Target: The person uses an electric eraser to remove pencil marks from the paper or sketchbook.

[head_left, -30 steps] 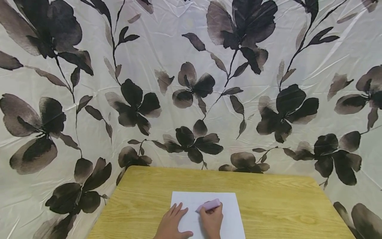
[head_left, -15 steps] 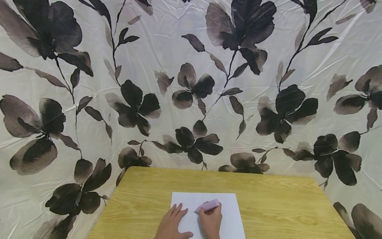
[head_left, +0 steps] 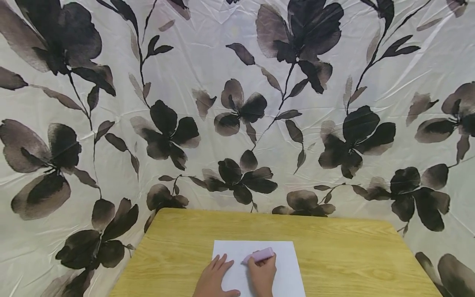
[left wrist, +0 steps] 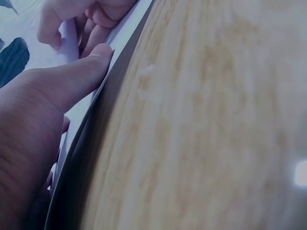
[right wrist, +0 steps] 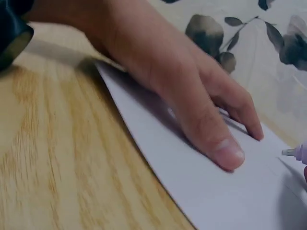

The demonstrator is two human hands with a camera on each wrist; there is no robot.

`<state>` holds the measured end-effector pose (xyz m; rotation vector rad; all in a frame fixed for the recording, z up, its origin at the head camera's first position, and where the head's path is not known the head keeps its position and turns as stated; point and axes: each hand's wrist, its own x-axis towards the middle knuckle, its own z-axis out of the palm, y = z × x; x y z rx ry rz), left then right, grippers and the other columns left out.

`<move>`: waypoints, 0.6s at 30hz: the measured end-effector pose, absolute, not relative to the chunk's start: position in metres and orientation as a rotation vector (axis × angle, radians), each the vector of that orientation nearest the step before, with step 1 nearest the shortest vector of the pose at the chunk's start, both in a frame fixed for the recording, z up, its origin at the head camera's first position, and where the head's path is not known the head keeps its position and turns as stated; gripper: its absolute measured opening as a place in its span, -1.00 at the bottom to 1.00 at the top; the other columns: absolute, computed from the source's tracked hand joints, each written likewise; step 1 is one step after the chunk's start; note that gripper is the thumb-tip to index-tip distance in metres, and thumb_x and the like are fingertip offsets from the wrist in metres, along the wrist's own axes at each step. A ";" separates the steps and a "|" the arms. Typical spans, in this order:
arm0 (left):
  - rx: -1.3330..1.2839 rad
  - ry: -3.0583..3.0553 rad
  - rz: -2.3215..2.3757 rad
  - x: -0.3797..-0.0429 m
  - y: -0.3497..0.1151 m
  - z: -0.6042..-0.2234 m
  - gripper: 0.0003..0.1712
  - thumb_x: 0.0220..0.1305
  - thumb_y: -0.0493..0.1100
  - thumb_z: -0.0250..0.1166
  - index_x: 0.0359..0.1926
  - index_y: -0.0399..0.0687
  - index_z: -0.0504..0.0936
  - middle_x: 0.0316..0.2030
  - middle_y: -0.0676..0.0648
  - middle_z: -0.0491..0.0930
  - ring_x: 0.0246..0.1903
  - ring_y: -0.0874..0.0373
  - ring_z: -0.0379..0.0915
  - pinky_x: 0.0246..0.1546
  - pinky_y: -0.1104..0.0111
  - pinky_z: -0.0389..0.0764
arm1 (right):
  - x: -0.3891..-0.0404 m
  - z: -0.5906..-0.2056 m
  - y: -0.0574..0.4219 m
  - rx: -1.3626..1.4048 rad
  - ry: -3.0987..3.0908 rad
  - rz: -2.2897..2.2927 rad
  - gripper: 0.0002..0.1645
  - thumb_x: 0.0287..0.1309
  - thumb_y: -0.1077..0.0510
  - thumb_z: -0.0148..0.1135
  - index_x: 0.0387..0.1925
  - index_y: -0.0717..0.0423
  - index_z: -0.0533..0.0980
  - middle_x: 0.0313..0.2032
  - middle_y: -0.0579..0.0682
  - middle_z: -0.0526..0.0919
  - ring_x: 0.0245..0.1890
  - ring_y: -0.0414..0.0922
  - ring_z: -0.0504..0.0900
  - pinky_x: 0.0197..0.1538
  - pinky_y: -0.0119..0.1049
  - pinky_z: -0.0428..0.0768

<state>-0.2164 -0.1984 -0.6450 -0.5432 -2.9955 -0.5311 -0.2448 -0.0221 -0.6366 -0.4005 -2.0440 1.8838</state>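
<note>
A white sheet of paper lies on the wooden table. My left hand rests on its left part, fingers spread and straight, thumb toward the near side. In the left wrist view the thumb lies by the paper's edge, which stands slightly off the table. My right hand pinches a thick lilac marker, tilted, its tip pointing left and down at the sheet. At the right edge of the right wrist view the marker's pale tip is close to the paper; whether it touches, I cannot tell. Faint thin marks show nearby.
The yellow wood-grain table reaches out on both sides of the sheet and behind it. A white cloth with dark flowers hangs behind the table. A dark shiny sleeve shows at the left arm.
The marker's tip has shifted very slightly left with my right hand. My left hand stays in place on the sheet. The head view has tilted up a little.
</note>
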 end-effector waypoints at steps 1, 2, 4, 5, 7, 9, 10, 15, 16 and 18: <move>-0.548 -2.983 -0.541 -0.216 -0.198 -0.644 0.13 -0.12 0.68 0.11 0.30 0.03 0.45 0.32 -0.21 0.34 0.31 -0.26 0.18 0.17 -0.15 0.35 | -0.245 -0.637 -0.022 -0.397 -2.047 1.876 -0.48 -0.12 0.43 0.30 -0.09 0.21 0.30 -0.26 0.04 0.62 -0.24 -0.05 0.68 -0.16 -0.30 0.67; -0.547 -2.979 -0.544 -0.216 -0.198 -0.644 0.13 -0.12 0.68 0.11 0.30 0.03 0.45 0.32 -0.20 0.34 0.31 -0.26 0.18 0.17 -0.15 0.35 | -0.245 -0.638 -0.022 -0.397 -2.053 1.861 -0.48 -0.12 0.43 0.30 -0.09 0.20 0.30 -0.26 0.03 0.62 -0.24 -0.05 0.68 -0.16 -0.29 0.67; -0.540 -2.976 -0.570 -0.215 -0.198 -0.642 0.12 -0.12 0.67 0.13 0.30 0.03 0.44 0.32 -0.20 0.34 0.31 -0.26 0.17 0.17 -0.16 0.35 | -0.244 -0.638 -0.022 -0.395 -2.049 1.833 -0.48 -0.14 0.42 0.30 -0.11 0.20 0.30 -0.28 0.02 0.63 -0.27 -0.07 0.68 -0.19 -0.30 0.67; -0.540 -2.974 -0.581 -0.214 -0.198 -0.641 0.12 -0.12 0.66 0.15 0.30 0.02 0.44 0.32 -0.20 0.34 0.31 -0.26 0.17 0.17 -0.17 0.34 | -0.244 -0.638 -0.022 -0.393 -2.042 1.822 -0.49 -0.16 0.43 0.30 -0.12 0.20 0.31 -0.30 0.01 0.63 -0.29 -0.08 0.67 -0.20 -0.31 0.67; -0.537 -2.979 -0.611 -0.214 -0.198 -0.640 0.11 -0.11 0.64 0.19 0.30 0.00 0.44 0.33 -0.20 0.33 0.32 -0.26 0.16 0.18 -0.17 0.33 | -0.243 -0.639 -0.022 -0.383 -2.033 1.799 -0.50 -0.18 0.43 0.31 -0.15 0.20 0.32 -0.33 -0.01 0.64 -0.33 -0.11 0.67 -0.24 -0.34 0.66; -0.537 -2.987 -0.628 -0.213 -0.198 -0.640 0.10 -0.11 0.62 0.22 0.29 -0.03 0.44 0.32 -0.21 0.33 0.32 -0.26 0.16 0.18 -0.17 0.32 | -0.241 -0.638 -0.021 -0.352 -2.031 1.798 -0.50 -0.20 0.44 0.32 -0.17 0.21 0.32 -0.35 -0.01 0.64 -0.35 -0.12 0.66 -0.26 -0.36 0.66; -0.537 -2.991 -0.635 -0.213 -0.198 -0.639 0.10 -0.11 0.61 0.23 0.29 -0.04 0.44 0.32 -0.21 0.33 0.31 -0.26 0.16 0.18 -0.17 0.32 | -0.241 -0.638 -0.021 -0.332 -2.029 1.808 -0.50 -0.20 0.45 0.31 -0.17 0.21 0.32 -0.35 -0.01 0.64 -0.35 -0.13 0.66 -0.27 -0.38 0.66; -0.541 -2.988 -0.674 -0.212 -0.198 -0.635 0.10 -0.11 0.59 0.25 0.27 -0.08 0.45 0.31 -0.24 0.34 0.30 -0.29 0.17 0.19 -0.18 0.31 | -0.241 -0.640 -0.021 -0.283 -2.041 1.828 -0.49 -0.20 0.46 0.30 -0.16 0.20 0.31 -0.33 -0.02 0.62 -0.36 -0.15 0.65 -0.29 -0.41 0.64; -0.541 -2.985 -0.677 -0.212 -0.198 -0.635 0.10 -0.11 0.59 0.25 0.27 -0.08 0.45 0.31 -0.24 0.34 0.31 -0.29 0.17 0.20 -0.17 0.31 | -0.241 -0.640 -0.021 -0.282 -2.046 1.825 -0.48 -0.20 0.46 0.31 -0.16 0.21 0.31 -0.33 -0.02 0.61 -0.37 -0.16 0.65 -0.30 -0.41 0.64; -0.545 -2.978 -0.680 -0.211 -0.198 -0.634 0.10 -0.11 0.59 0.26 0.27 -0.09 0.45 0.31 -0.25 0.34 0.31 -0.29 0.17 0.21 -0.16 0.30 | -0.242 -0.642 -0.021 -0.285 -2.061 1.815 -0.47 -0.21 0.46 0.31 -0.15 0.20 0.31 -0.33 -0.03 0.61 -0.37 -0.17 0.64 -0.32 -0.41 0.63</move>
